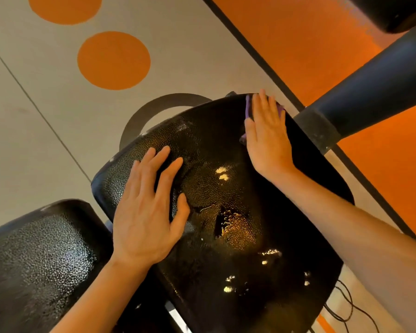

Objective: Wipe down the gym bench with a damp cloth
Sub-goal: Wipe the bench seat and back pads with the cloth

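Floor (pixel 46 131): grey w/ orange dots, orange zone far right.
Worktop (pixel 226 212): black textured pad, wet sheen.
Left hand (pixel 149 212): flat, fingers spread, on pad.
Right hand (pixel 267 138): flat, pressing purple cloth (pixel 248 108) at pad's far edge.

a gym floor. padded black bench seat (pixel 226 200) with pebbled vinyl at centre, a second pad (pixel 41 255) at lower left, a thick black machine tube (pixel 375 75) at upper right, and grey flooring (pixel 46 104) marked with orange circles (pixel 113 60) at upper left.
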The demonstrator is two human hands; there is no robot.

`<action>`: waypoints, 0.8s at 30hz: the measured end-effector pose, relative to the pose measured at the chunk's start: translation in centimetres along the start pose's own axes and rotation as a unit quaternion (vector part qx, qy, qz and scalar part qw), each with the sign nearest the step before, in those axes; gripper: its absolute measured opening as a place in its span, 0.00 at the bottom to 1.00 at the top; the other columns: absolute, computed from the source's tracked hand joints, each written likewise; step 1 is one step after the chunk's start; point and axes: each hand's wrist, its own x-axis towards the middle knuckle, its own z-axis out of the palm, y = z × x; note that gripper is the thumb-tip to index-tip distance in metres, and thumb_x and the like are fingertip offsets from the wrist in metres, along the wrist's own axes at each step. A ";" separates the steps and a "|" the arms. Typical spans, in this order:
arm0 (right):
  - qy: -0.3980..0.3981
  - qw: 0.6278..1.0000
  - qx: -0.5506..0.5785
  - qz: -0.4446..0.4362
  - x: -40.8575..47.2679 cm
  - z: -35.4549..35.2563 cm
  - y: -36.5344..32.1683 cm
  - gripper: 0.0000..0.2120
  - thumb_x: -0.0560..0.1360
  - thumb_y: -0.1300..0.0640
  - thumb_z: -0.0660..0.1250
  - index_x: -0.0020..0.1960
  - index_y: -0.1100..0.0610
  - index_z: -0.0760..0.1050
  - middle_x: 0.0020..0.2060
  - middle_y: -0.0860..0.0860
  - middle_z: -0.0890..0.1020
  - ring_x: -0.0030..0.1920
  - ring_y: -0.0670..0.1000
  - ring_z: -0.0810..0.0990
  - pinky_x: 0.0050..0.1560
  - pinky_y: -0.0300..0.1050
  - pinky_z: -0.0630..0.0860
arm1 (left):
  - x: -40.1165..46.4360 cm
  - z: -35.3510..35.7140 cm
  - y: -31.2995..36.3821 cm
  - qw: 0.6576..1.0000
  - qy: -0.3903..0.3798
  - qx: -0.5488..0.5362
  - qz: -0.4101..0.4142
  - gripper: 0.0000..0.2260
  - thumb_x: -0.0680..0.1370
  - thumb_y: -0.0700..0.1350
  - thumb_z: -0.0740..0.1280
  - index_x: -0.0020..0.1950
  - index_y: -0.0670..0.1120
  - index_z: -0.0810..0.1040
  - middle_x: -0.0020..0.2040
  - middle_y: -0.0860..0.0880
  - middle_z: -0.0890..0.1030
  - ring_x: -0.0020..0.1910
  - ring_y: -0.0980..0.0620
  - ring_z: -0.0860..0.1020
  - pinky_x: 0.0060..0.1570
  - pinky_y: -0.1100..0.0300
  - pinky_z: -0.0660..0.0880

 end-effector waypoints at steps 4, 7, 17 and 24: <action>-0.018 0.999 0.050 -0.007 -2.0 -0.2 0.0 0.25 0.83 0.54 0.47 0.78 0.58 0.48 0.78 0.53 0.49 0.78 0.51 0.43 0.76 0.48 0.38 | 0.0 0.0 0.0 1.000 0.008 -0.007 0.003 0.24 0.79 0.51 0.60 0.74 0.45 0.67 0.76 0.46 0.64 0.78 0.46 0.57 0.78 0.51 0.50; -0.060 0.993 0.038 -0.091 -11.3 -1.0 0.7 0.25 0.82 0.48 0.42 0.78 0.51 0.46 0.78 0.46 0.48 0.77 0.44 0.40 0.75 0.40 0.36 | 0.0 0.0 0.0 1.000 0.010 -0.010 0.004 0.24 0.79 0.51 0.60 0.74 0.45 0.67 0.76 0.46 0.64 0.78 0.47 0.57 0.78 0.52 0.49; -0.033 0.997 0.032 -0.068 -7.5 0.2 -2.4 0.25 0.83 0.54 0.48 0.78 0.56 0.48 0.78 0.52 0.49 0.78 0.50 0.44 0.78 0.54 0.44 | -0.1 0.0 0.2 1.000 0.017 -0.008 0.005 0.23 0.79 0.50 0.60 0.73 0.44 0.68 0.75 0.45 0.64 0.78 0.46 0.58 0.78 0.50 0.52; -0.022 0.998 0.010 -0.062 -7.3 0.5 -3.2 0.24 0.82 0.53 0.46 0.77 0.57 0.50 0.78 0.54 0.52 0.78 0.52 0.46 0.77 0.54 0.45 | -0.5 -1.1 -0.4 1.000 -0.017 -0.017 0.009 0.24 0.81 0.52 0.58 0.75 0.45 0.65 0.76 0.45 0.62 0.79 0.46 0.55 0.78 0.50 0.49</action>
